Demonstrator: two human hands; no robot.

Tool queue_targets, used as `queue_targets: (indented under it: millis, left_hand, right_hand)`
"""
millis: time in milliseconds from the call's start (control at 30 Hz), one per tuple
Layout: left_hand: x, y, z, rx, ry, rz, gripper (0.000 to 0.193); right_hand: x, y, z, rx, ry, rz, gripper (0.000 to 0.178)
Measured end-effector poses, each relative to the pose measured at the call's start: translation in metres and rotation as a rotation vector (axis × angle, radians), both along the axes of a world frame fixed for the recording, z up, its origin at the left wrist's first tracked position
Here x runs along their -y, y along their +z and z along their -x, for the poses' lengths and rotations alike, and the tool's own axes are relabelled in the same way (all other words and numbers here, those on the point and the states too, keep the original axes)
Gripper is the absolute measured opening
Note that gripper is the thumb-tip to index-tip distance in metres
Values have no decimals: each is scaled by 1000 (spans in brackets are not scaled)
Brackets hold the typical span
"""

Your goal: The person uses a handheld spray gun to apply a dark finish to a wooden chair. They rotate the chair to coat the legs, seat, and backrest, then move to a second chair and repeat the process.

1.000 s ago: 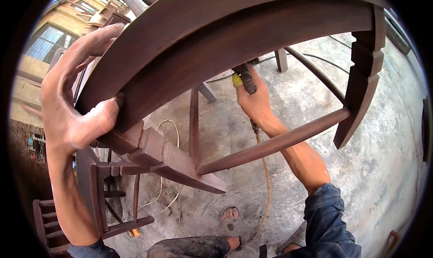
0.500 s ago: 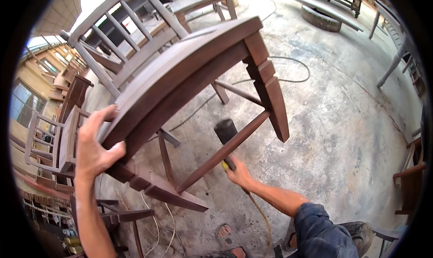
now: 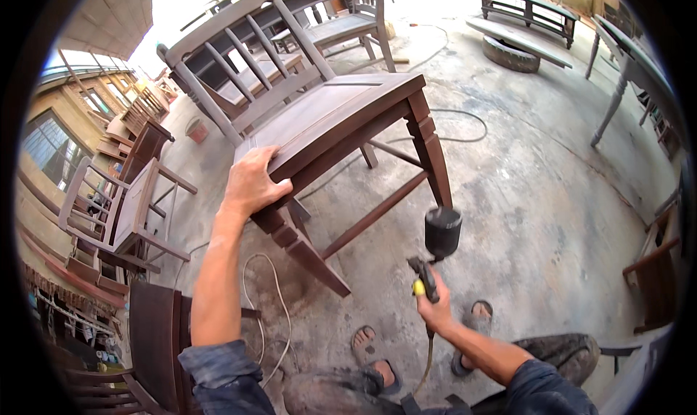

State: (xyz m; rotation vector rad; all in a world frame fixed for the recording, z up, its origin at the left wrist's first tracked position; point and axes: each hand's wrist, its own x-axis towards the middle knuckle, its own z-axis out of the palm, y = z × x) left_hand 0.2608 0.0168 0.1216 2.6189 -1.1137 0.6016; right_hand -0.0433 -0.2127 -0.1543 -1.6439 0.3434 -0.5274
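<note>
the chair (image 3: 341, 110) stands on the floor (image 3: 537, 219) ahead of the person, its front edge facing the person and its slatted back on the far side. the front edge runs obliquely, from near left to far right.

left hand (image 3: 254, 183): fingers clamped on the near left corner of the seat (image 3: 312, 121). the thumb lies against the front edge; the other fingers lie over the top face.

right hand (image 3: 435, 310): fingers closed around the grip of the spray gun (image 3: 424, 276). the exact position of the index finger at the trigger cannot be told.

governing relation: the spray gun is held low, on the person's side of the chair and to the right of its front stretcher (image 3: 377, 213). its body points up and slightly left in view, away from the person. the black cup (image 3: 443, 233) appears directly below the foot of the right front leg (image 3: 430, 150); the gap between them cannot be judged. the left hand is the nearer to the chair, being in contact; the right hand is apart from it.

a hose (image 3: 427, 364) drops from the grip toward the person. a white cable (image 3: 288, 321) lies looped on the floor, left of the feet.
</note>
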Motion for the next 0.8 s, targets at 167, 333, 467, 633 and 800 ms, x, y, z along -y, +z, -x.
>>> queue_targets:
  millis: [167, 333, 467, 633, 800]
  left_hand:
    - [17, -46, 69, 161, -4, -74, 61]
    - [22, -95, 122, 215, -36, -111, 70]
    - [27, -130, 150, 257, -20, -142, 79]
    - [-2, -69, 182, 274, 80, -145, 97]
    - [-84, -64, 302, -20, 214, 161, 70]
  right_hand:
    - [25, 89, 47, 49, 15, 61, 53]
    - [30, 127, 94, 129, 53, -29, 52]
    - [33, 130, 121, 108, 99, 74, 48]
    - [11, 128, 119, 238, 7, 121, 51]
    - [4, 139, 120, 129, 78, 74, 51]
